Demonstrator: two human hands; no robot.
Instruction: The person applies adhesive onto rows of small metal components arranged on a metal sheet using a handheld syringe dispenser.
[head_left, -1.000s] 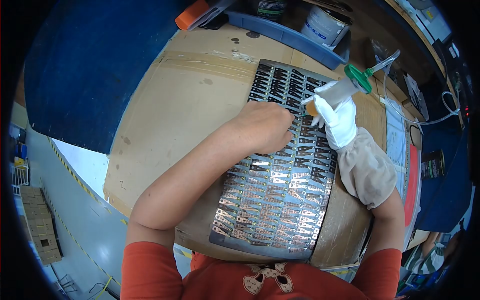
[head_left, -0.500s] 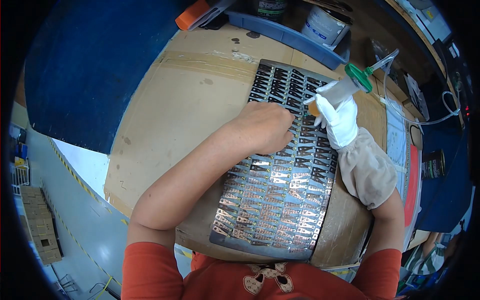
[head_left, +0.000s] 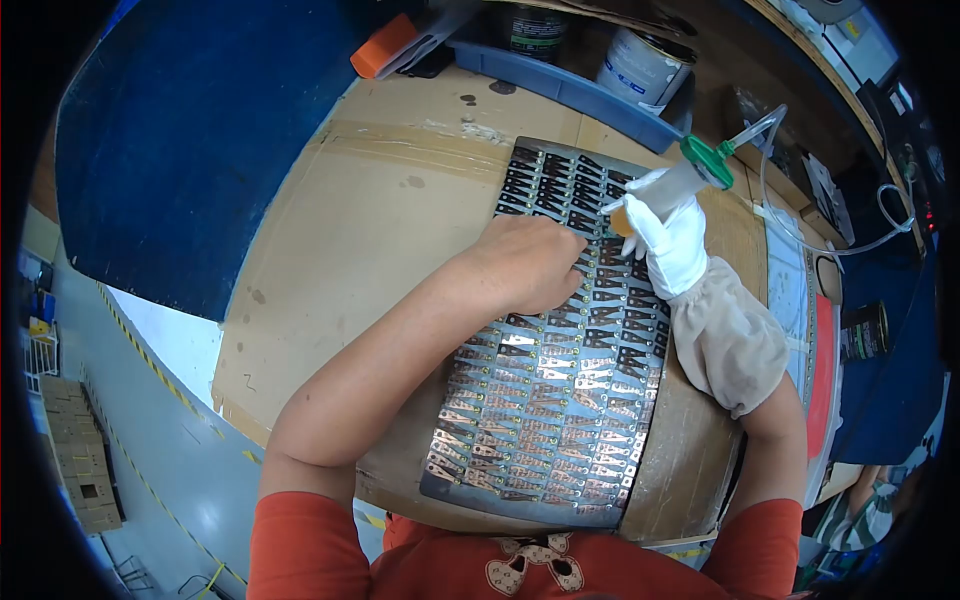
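A dark metal plate (head_left: 640,430) lies at a slant on the cardboard, covered with rows of small wedge-shaped metal pieces, dark at the far end and coppery, shiny nearer me. My left hand (head_left: 530,264), bare, rests over the plate's left half with its fingers curled closed; whatever they pinch is hidden beneath them. In a white glove, my right hand (head_left: 672,240) is wrapped round a dispensing syringe (head_left: 680,184) with a green cap and a thin clear hose. The syringe's orange lower part points down at the pieces, close to my left fingertips.
Brown cardboard (head_left: 350,210) covers the table. Behind the plate stands a blue tray (head_left: 560,85) with a white can (head_left: 645,68). An orange object (head_left: 385,47) lies to its left. The clear hose (head_left: 800,238) loops on the right, near a dark can (head_left: 863,332).
The whole view has shifted slightly, so the plate's far end appears a little lower. Both hands keep nearly the same place over the plate, and the syringe stays in my right hand.
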